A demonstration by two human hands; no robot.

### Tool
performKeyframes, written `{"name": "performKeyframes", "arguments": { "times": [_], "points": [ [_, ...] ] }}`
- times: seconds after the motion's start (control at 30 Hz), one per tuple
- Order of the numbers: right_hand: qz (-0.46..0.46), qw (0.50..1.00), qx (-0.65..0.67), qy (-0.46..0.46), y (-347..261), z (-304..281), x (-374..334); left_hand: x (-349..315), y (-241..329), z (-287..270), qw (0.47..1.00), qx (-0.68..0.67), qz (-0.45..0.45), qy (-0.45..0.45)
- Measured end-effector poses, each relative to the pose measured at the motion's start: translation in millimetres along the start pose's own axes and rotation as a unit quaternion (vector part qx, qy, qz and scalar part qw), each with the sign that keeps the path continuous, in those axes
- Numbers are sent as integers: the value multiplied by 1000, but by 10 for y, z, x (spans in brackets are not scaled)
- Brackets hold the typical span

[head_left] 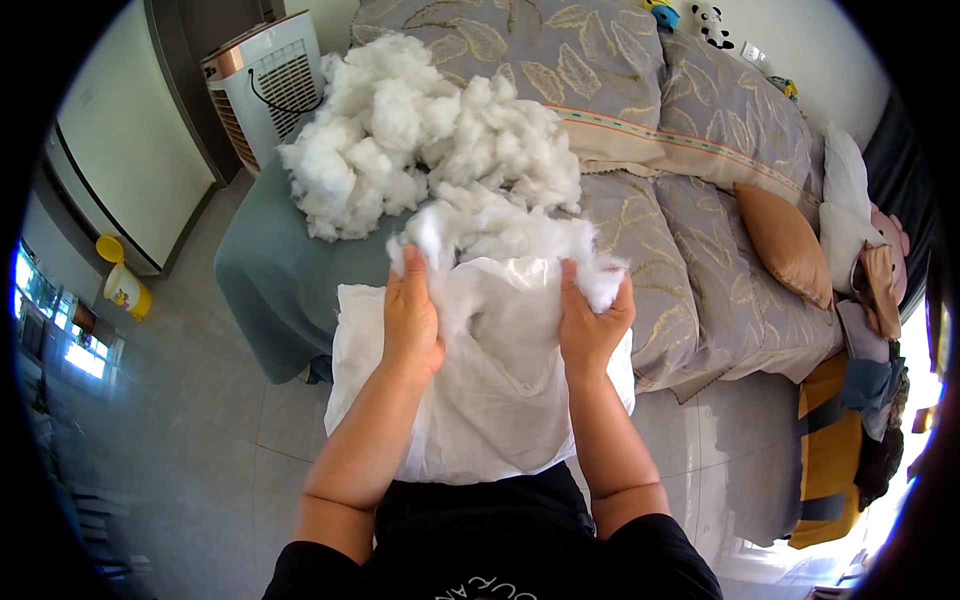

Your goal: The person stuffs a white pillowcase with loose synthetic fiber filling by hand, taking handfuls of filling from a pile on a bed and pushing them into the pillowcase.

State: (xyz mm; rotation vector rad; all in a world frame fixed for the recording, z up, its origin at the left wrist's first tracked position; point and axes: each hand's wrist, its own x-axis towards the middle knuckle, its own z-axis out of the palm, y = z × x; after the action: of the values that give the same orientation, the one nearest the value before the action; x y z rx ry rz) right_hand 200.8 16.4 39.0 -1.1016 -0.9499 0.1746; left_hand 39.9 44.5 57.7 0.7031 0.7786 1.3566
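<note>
A large heap of fluffy white fibre stuffing (375, 125) lies on the front left part of the sofa and reaches down toward me. On my lap and against the sofa's edge is a thin white fabric cover (490, 420), its mouth facing the heap and some fluff inside it. My left hand (411, 318) closes on a tuft of stuffing at the left of the mouth, thumb up; its other fingers are mostly hidden. Opposite it, my right hand (597, 322) pinches another tuft between thumb and fingers. Whether either hand also grips the cloth is unclear.
The sofa (640, 240) has a grey leaf-patterned cover and a teal cloth (275, 260) at its left. A brown cushion (785, 245) rests at right. An air cooler (265, 90) stands at far left, a yellow-and-white bin (127, 290) on the floor, a yellow-grey fabric container (830, 450) at right.
</note>
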Motion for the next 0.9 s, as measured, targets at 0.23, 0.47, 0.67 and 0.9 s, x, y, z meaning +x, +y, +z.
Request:
{"name": "performKeyframes", "arguments": {
  "times": [0.23, 0.47, 0.67, 0.9],
  "points": [
    [-165, 942, -167, -239, -7, 149, -255, -315, -225, 172, 980, -15, -52, -193],
    [-210, 882, -333, -257, -44, 175, -391, -142, -282, 23, 994, -24, -76, -75],
    [-231, 833, -434, -252, 559, 20, -137, -115, -430, 5, 871, 383, 213, -222],
    [-123, 769, -441, -446, 619, -311, -69, 100, -866, -328, 689, 619, 243, -288]
  ]
}}
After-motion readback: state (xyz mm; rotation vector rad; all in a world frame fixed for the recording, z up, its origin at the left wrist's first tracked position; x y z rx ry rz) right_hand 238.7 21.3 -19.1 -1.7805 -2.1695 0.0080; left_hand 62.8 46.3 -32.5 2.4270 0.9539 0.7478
